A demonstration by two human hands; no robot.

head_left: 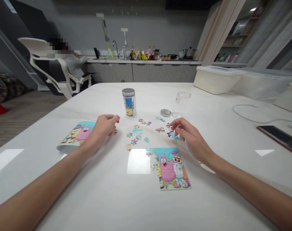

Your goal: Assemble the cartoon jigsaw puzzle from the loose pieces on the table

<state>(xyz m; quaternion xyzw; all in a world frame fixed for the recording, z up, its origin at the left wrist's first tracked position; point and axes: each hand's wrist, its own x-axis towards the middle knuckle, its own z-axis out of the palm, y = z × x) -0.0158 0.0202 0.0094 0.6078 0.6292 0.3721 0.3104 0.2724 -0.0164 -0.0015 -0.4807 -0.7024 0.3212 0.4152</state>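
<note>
A partly joined jigsaw puzzle (pixel 170 170) lies flat in front of me, showing a pink starfish and other cartoon figures, with its left side ragged. Loose puzzle pieces (pixel 138 137) are scattered beyond it, several in small groups. My left hand (pixel 105 125) is closed, its curled fingers on a small puzzle piece (pixel 115 132) at the left of the scatter. The printed picture sheet (pixel 80 133), slightly curled, lies partly behind my left forearm. My right hand (pixel 188 136) has its fingers apart and bent, the tips over a cluster of pieces (pixel 169 134) on the right.
Behind the pieces stand a lidded jar (pixel 129 102) with a cartoon label, a loose metal lid (pixel 165 112) and a clear open jar (pixel 181 104). A phone (pixel 280 139), a cable (pixel 256 122) and plastic bins (pixel 217 80) are at the right. A person sits in the chair (pixel 54 69) beyond.
</note>
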